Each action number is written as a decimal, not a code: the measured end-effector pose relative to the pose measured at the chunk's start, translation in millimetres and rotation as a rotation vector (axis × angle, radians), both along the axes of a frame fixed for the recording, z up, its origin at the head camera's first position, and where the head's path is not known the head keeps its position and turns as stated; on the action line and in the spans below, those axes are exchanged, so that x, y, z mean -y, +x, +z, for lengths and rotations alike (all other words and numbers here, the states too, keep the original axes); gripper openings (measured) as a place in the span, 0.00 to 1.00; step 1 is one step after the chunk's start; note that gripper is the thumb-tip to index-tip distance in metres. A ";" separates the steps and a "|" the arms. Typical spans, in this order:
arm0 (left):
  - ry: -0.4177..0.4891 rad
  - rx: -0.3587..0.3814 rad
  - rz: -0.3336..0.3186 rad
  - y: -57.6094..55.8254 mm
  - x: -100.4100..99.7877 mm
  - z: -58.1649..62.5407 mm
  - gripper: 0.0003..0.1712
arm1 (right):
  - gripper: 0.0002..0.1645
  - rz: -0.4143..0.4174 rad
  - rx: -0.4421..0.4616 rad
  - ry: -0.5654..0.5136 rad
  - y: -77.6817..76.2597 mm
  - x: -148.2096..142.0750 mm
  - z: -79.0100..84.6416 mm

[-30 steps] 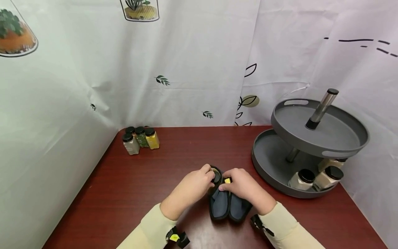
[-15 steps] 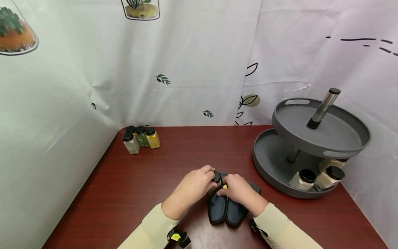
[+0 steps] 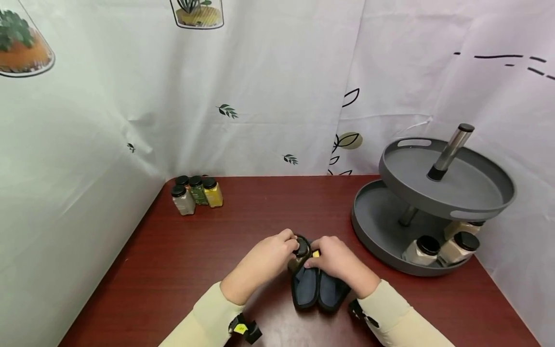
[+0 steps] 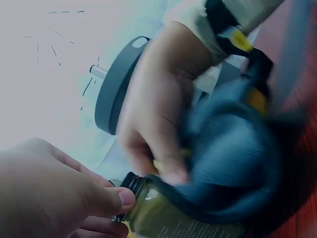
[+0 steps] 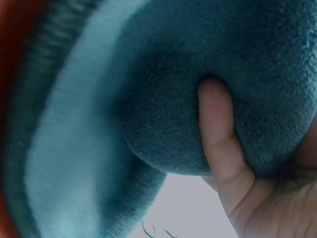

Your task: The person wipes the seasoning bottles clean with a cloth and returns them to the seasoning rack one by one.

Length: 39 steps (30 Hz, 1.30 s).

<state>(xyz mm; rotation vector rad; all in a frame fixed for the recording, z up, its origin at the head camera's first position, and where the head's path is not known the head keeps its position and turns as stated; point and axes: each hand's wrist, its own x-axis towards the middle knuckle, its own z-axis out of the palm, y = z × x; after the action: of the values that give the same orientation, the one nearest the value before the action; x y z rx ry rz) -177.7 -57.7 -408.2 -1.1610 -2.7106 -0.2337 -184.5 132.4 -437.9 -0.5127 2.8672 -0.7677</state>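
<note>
My left hand (image 3: 266,260) pinches a glass spice jar (image 4: 163,218) at its black lid (image 4: 132,183), fingertips and thumb on either side. Greenish-brown contents and pale print show through the glass. My right hand (image 3: 338,262) grips a folded blue-grey cloth (image 3: 305,286) with dark edging and a small yellow tag. The cloth lies against the jar's side and hides part of it. In the right wrist view, a finger (image 5: 218,119) presses into the plush fabric. Motion blurs the cloth and right hand in the left wrist view.
Several spice jars (image 3: 212,193) with black lids stand at the table's (image 3: 260,207) back left. On the right, a grey two-tier round tray (image 3: 451,180) has several jars (image 3: 420,251) on its lower tier. A white printed curtain (image 3: 260,86) hangs behind.
My right hand and the cloth shifted toward me, then back away along the jar. The cloth's far flap, spread out half a second ago, is hidden again. My left hand stays nearly in place.
</note>
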 end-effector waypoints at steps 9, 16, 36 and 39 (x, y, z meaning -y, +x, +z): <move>0.183 0.143 0.050 2.3 1.1 -19.2 0.18 | 0.12 0.067 0.003 0.052 1.7 -5.2 -8.2; 0.486 0.284 0.178 2.5 -3.2 -51.6 0.25 | 0.26 0.066 0.066 0.066 3.4 -14.5 -6.2; 1.746 1.161 0.080 12.3 -4.6 -34.4 0.17 | 0.29 0.157 -0.357 -0.419 36.5 -29.8 23.3; 1.768 1.139 0.065 14.1 -5.9 -34.5 0.17 | 0.22 0.150 -0.311 -0.519 38.6 -28.6 26.2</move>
<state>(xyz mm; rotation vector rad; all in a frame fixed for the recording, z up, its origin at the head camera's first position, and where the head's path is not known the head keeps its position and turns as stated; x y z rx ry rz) -163.6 -51.8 -442.6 -0.2199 -1.5031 -2.9680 -145.8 160.9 -411.7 -0.9710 2.8258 -1.5339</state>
